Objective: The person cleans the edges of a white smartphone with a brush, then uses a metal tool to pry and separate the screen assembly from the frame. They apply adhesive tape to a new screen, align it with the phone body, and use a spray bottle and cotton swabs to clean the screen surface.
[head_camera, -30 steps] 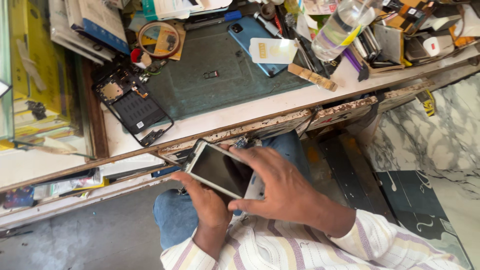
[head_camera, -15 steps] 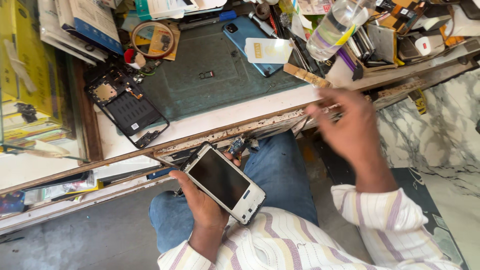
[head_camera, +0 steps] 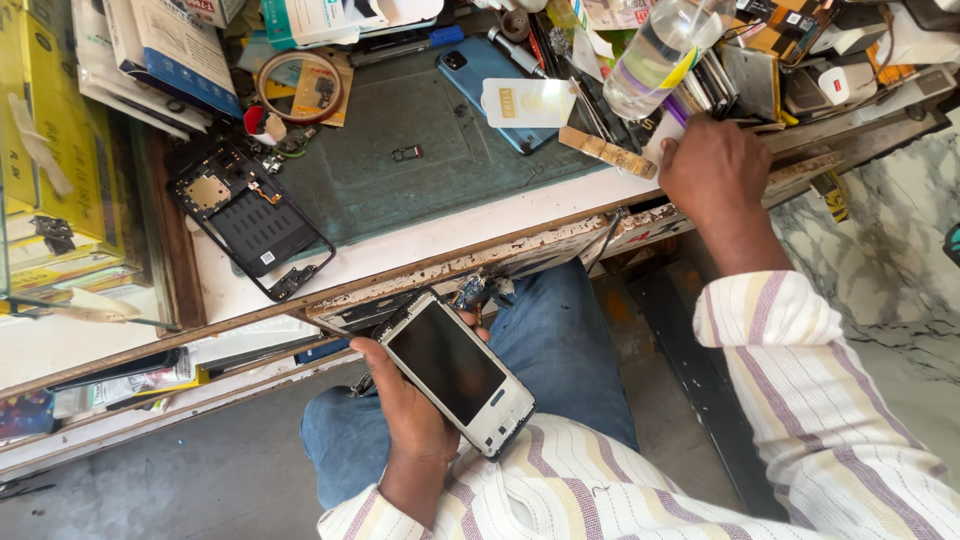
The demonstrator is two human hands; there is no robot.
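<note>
Reaching farther, right hand [head_camera: 715, 170] now rests at the table's [head_camera: 430, 240] front edge, grip unclear; left hand [head_camera: 410, 410] clasps the phone [head_camera: 455, 370], which could slip one-handed.

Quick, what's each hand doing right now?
Left hand: closed around a phone, over the lap.
Right hand: reaching onto the bench beside a bottle; cannot tell if it holds anything.

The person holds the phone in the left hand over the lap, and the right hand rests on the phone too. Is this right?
Not quite. The left hand does hold the phone over the lap, but the right hand is not on it: the head view shows it up at the workbench edge, beside the clear plastic bottle.
</note>
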